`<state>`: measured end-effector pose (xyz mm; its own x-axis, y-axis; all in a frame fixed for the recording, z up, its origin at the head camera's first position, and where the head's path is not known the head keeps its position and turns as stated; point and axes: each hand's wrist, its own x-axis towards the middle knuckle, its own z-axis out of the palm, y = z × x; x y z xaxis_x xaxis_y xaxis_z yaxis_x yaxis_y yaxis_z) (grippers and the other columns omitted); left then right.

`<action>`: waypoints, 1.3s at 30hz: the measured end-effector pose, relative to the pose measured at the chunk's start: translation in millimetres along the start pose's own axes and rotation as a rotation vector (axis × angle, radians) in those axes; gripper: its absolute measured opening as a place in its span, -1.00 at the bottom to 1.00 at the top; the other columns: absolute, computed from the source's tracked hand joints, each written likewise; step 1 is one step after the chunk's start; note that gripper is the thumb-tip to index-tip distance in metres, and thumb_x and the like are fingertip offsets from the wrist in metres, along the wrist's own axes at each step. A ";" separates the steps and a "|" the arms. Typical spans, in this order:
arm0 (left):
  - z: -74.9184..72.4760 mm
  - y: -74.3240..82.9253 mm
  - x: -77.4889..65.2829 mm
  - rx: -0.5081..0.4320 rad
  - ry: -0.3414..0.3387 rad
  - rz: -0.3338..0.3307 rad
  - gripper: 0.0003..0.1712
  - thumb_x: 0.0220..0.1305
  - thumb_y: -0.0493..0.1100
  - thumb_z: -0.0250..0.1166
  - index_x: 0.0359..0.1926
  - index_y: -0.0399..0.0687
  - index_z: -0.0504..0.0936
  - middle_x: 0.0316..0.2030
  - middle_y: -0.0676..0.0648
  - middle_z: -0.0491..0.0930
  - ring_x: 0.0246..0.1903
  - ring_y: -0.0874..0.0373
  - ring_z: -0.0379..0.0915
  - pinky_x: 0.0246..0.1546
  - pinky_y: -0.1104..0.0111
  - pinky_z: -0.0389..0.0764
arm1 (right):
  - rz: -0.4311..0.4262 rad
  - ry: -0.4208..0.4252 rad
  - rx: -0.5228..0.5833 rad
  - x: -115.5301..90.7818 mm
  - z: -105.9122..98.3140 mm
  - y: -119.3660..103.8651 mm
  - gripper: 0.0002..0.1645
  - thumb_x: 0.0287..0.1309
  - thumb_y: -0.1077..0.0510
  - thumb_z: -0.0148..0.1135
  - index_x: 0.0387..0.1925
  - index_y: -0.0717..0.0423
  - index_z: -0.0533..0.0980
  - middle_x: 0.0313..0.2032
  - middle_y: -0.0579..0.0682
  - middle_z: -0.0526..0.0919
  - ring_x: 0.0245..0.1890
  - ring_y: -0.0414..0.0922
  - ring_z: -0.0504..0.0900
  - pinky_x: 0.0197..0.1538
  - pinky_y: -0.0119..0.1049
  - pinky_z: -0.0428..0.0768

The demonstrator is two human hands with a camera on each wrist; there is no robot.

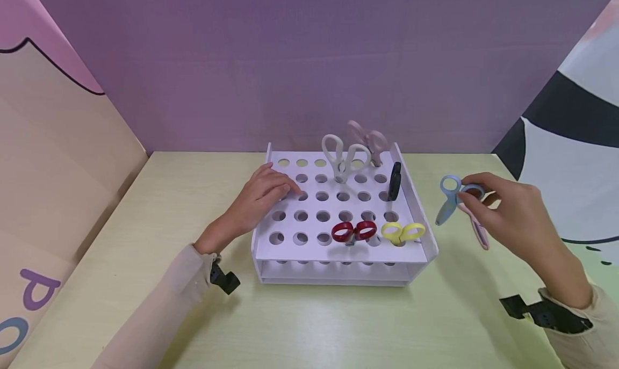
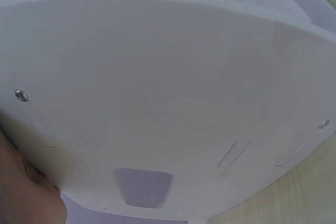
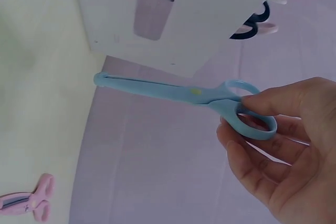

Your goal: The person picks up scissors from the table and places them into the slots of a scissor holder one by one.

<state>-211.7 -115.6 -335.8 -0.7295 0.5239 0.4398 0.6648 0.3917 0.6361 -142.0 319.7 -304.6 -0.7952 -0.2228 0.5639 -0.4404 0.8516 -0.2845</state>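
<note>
My right hand (image 1: 517, 213) pinches light blue scissors (image 1: 451, 201) by one finger loop, holding them above the table right of the white rack (image 1: 309, 253). In the right wrist view the closed blades of the blue scissors (image 3: 163, 90) point left. My left hand (image 1: 258, 200) rests on the rack's left edge, its fingers on the holed top. Handles up in the rack stand white scissors (image 1: 340, 167), pink scissors (image 1: 376, 149), black-handled scissors (image 1: 394, 181), red scissors (image 1: 353, 233) and yellow scissors (image 1: 401, 233).
Another pair of pink scissors (image 3: 42, 200) lies on the pale wooden table (image 1: 329, 326), partly behind my right hand in the head view. A purple panel (image 1: 271, 68) rises behind the rack, with printed panels at both sides.
</note>
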 end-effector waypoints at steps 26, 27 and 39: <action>-0.4 0.2 0.5 0.006 0.000 0.008 -0.71 0.45 -0.26 0.04 -0.19 -0.15 0.72 -0.19 0.00 0.73 0.05 0.09 0.50 0.50 0.20 -0.15 | -0.163 0.215 0.062 -0.2 -20.3 -41.5 -0.65 -0.08 0.34 0.42 -0.14 0.30 0.66 -0.43 0.06 0.70 -0.34 -0.62 0.43 -0.34 -0.74 0.33; -0.2 -0.3 0.6 0.006 -0.001 0.008 -0.71 0.45 -0.26 0.04 -0.19 -0.15 0.72 -0.19 0.00 0.73 0.05 0.09 0.50 0.50 0.19 -0.15 | -0.163 0.216 0.061 -0.5 -21.6 -43.0 -0.67 -0.01 0.28 0.40 -0.13 0.30 0.66 -0.43 0.07 0.69 -0.33 -0.62 0.43 -0.34 -0.76 0.34; 0.1 -0.2 0.2 0.001 0.007 0.008 -0.71 0.46 -0.26 0.04 -0.19 -0.15 0.72 -0.20 0.00 0.73 0.04 0.09 0.51 0.50 0.19 -0.15 | -0.191 0.299 0.070 1.9 -29.9 -61.5 -0.33 0.29 -0.25 0.14 -0.18 0.34 0.68 -0.46 0.15 0.68 -0.28 -0.65 0.43 -0.23 -0.79 0.29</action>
<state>-212.1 -115.6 -335.9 -0.7249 0.5219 0.4495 0.6711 0.3883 0.6315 -104.0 281.1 -262.8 -0.5434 -0.2175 0.8108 -0.6050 0.7711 -0.1986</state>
